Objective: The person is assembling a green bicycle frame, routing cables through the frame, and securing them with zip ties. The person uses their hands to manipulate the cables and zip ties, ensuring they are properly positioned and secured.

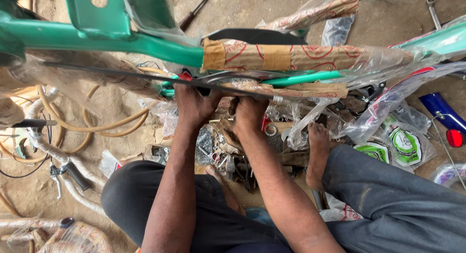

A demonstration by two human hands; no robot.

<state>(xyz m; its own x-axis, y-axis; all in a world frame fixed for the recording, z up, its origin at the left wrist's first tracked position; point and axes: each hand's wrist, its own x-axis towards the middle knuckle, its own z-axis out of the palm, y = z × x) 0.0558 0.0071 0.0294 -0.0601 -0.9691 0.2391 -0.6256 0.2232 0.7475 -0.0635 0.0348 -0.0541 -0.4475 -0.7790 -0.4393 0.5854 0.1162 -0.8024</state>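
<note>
A green bicycle frame [111,39] lies across the top of the view, its tubes wrapped in brown paper [286,57] and clear plastic. Just below it runs a long thin dark rod or cable [121,74], slanting from upper left to the middle. My left hand [194,103] reaches up to the lower green tube and grips at the rod beside a small red part [184,76]. Close on its right, my right hand [249,112] is closed on the same wrapped tube and rod. Both forearms rise from my lap between my knees.
Loose metal parts and small tools [228,156] are heaped under my hands, next to my bare foot [318,153]. Tan hose coils [97,127] and a handlebar with brake lever [68,173] lie left. Plastic-bagged parts [403,144], a blue mudguard with red reflector [449,124] and a spanner [433,13] lie right.
</note>
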